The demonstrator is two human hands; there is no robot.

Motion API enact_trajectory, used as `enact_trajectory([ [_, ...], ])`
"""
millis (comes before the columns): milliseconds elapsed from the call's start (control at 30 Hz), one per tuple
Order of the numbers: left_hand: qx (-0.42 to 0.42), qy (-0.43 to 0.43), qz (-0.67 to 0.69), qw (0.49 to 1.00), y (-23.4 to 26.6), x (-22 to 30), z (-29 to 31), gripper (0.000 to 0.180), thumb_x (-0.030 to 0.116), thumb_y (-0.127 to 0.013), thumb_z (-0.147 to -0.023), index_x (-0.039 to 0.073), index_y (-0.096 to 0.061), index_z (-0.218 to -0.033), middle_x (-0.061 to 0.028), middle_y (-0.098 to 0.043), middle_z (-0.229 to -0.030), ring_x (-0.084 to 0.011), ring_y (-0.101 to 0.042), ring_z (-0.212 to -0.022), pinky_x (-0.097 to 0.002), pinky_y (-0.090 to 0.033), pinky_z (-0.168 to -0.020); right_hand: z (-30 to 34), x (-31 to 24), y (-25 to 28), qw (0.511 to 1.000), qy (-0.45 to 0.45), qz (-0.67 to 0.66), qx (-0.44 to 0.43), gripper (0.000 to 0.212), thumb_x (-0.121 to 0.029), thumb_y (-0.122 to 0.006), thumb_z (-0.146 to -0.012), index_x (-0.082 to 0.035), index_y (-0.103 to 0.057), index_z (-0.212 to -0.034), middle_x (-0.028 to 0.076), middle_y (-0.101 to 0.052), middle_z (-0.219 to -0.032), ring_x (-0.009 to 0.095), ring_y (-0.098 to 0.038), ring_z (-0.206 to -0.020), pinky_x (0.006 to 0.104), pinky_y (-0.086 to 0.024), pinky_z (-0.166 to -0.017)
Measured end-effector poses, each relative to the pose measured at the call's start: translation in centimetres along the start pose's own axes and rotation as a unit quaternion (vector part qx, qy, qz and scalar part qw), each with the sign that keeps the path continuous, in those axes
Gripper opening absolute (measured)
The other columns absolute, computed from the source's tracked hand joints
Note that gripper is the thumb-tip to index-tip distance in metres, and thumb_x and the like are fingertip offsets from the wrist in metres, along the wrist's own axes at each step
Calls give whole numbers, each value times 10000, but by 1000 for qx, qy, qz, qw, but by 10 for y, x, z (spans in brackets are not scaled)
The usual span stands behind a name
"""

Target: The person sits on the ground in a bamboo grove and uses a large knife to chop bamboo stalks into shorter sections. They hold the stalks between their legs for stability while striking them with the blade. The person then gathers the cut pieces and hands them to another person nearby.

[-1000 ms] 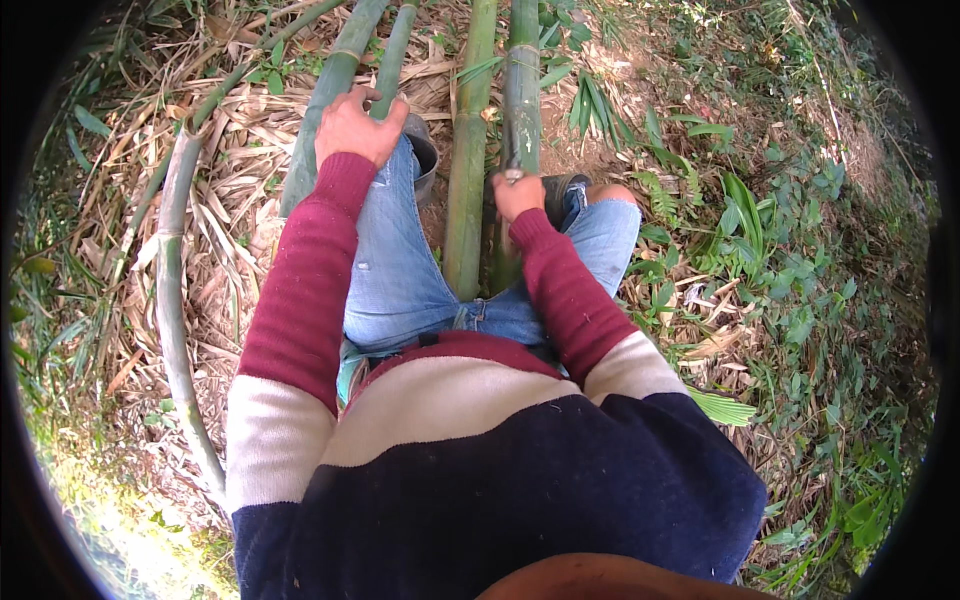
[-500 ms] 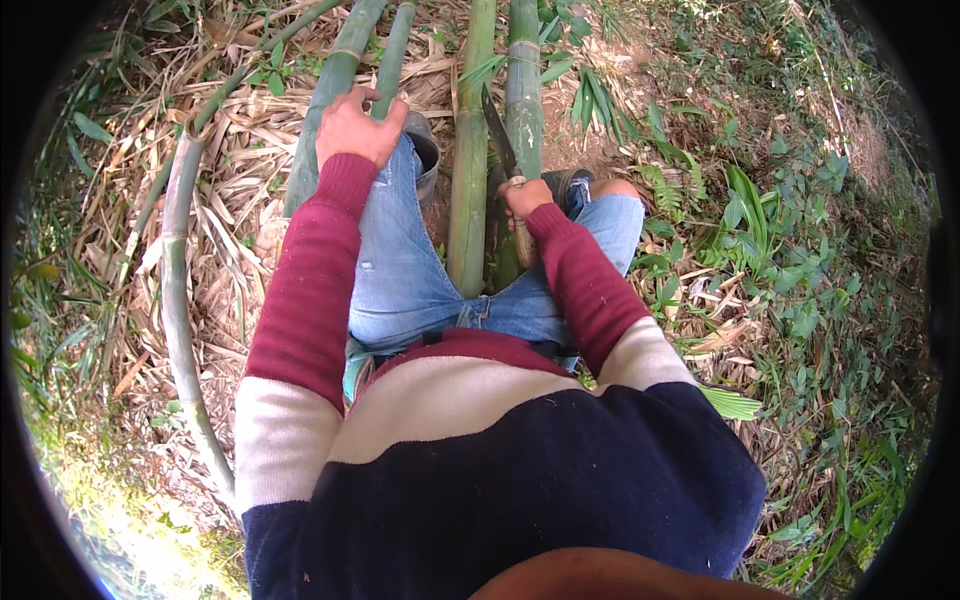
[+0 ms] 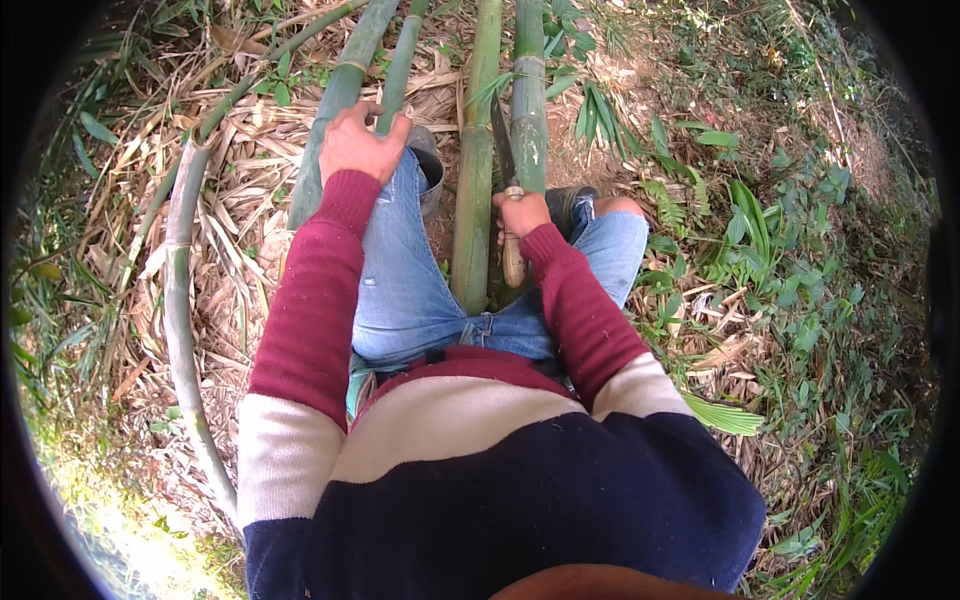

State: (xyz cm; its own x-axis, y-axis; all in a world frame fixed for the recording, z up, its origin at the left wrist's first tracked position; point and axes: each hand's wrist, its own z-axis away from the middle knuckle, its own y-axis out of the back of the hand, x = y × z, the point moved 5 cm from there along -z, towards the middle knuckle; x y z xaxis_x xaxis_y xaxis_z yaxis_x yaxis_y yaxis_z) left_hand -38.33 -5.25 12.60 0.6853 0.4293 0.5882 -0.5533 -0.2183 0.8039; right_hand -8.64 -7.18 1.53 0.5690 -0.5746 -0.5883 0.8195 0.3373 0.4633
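My left hand rests over my bent left knee, thumb spread from the curved fingers. A thin green bamboo pole shows in the gap between thumb and fingers; I cannot tell whether they touch it. My right hand is wrapped round the wooden handle of a machete, whose dark blade points away from me. Left of the blade, a thick bamboo pole runs between my thighs. Another thick pole lies close on the blade's right. The blade's tip is partly hidden near leaves and pole.
A stout bamboo pole slants past my left hand. Farther left stands a curved bamboo stem. A dark boot is beside my left knee. Dry leaves cover the ground on the left; green plants grow on the right.
The view has shifted a little, so the poles and legs sit slightly lower. The machete's blade is slightly more upright, close beside the middle pole. My left hand stays at the knee.
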Motion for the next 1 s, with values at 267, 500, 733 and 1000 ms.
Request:
enact_trajectory([
  [267, 16, -16, -37, 999, 1, 10, -1, 511, 514, -671, -783, 95, -720, -1072, -189, -691, -1099, -348, -650, -1052, -433, -504, -925, -15, -24, 17, 974, 153, -112, 127, 244, -190, -705, -853, 31, -604, -877, 88, -612, -638, 210, -622, -491, 370, -510, -424],
  [500, 2, 1, -49, 999, 5, 0, 13, 501, 510, -670, -786, 92, -722, -1055, -183, -696, -1088, -345, -653, -1043, -432, -507, -918, 21, -56, 21, 987, 55, -146, 28, 251, -197, -680, -831, 48, -655, -879, 120, -639, -597, 202, -621, -450, 361, -513, -480],
  [733, 30, -24, -34, 999, 1, 8, 3, 472, 487, -689, -783, 82, -735, -1021, -166, -718, -1029, -331, -685, -986, -407, -522, -887, -10, 21, -8, 996, -74, -29, -29, 308, -238, -658, -851, 69, -658, -869, 164, -668, -672, 271, -664, -514, 396, -556, -545],
  [1000, 47, -25, -46, 997, 3, -1, 3, 456, 470, -691, -780, 89, -740, -1026, -161, -727, -997, -318, -693, -958, -406, -525, -875, 10, -77, 43, 958, 173, -166, 156, 184, -159, -661, -890, 17, -606, -881, 75, -597, -595, 188, -589, -450, 349, -502, -426],
])
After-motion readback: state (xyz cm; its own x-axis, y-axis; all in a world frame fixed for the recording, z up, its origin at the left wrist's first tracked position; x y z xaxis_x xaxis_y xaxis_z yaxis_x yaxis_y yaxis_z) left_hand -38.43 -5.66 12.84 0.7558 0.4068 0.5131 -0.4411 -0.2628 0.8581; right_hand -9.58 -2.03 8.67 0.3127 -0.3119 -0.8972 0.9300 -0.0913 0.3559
